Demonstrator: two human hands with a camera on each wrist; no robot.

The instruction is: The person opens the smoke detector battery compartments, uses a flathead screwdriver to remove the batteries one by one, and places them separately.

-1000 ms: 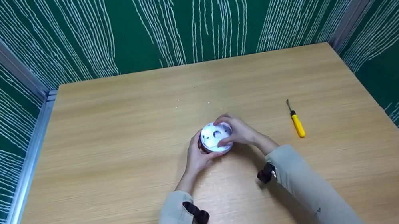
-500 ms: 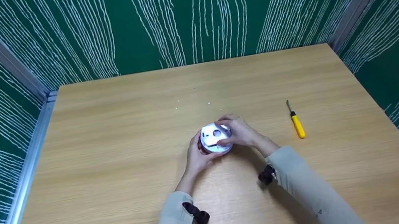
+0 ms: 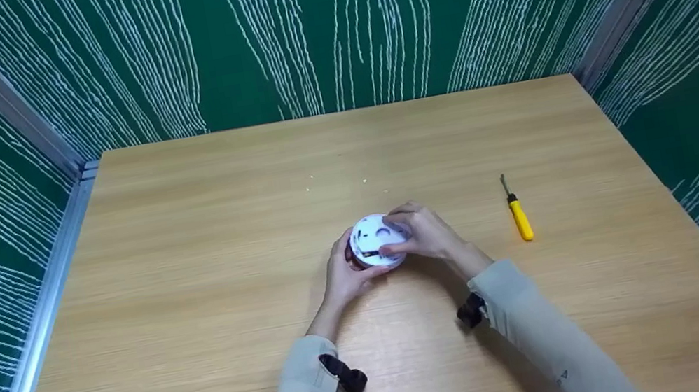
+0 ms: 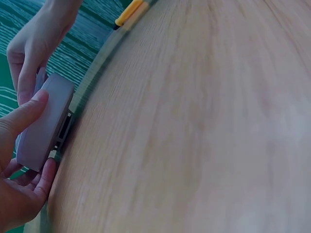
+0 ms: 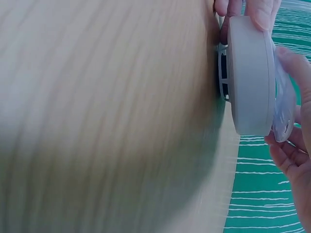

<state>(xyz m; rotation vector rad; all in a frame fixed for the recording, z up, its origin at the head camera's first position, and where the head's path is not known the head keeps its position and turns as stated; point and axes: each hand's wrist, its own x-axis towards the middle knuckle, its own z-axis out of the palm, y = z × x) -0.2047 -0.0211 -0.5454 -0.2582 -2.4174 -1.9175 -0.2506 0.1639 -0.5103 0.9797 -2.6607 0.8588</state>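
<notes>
Plainly, both hands are busy with a single object: a round white device [image 3: 364, 240], just below the middle of the head view. The left hand [image 3: 343, 273] grips it by its left side, thumb along the near rim. In the left wrist view, at the left edge, that thumb lies on the smooth side wall while the fingers curl underneath. The right hand [image 3: 428, 232] holds on from the other side, and only the right wrist view makes clear what it has — a thin, glossy, pale plate [image 5: 284, 104], pinched between thumb and fingers at the right of that frame. A sliver of green shows between plate and device, so they stand slightly apart there.

From overhead the device is just a bright disc with small dark marks; the wrist views add its thickness and, on the side facing the tabletop [image 3: 165, 326], a row of dark slots [image 5: 224, 73].

Right of centre in the head view lies a yellow-handled screwdriver [image 3: 522, 220], its tip toward the top of the frame (the left wrist view catches part of it along its upper edge). White specks [image 3: 364, 181] dot the wood above the hands — green walls [image 3: 225, 46] with white lines rise behind.
</notes>
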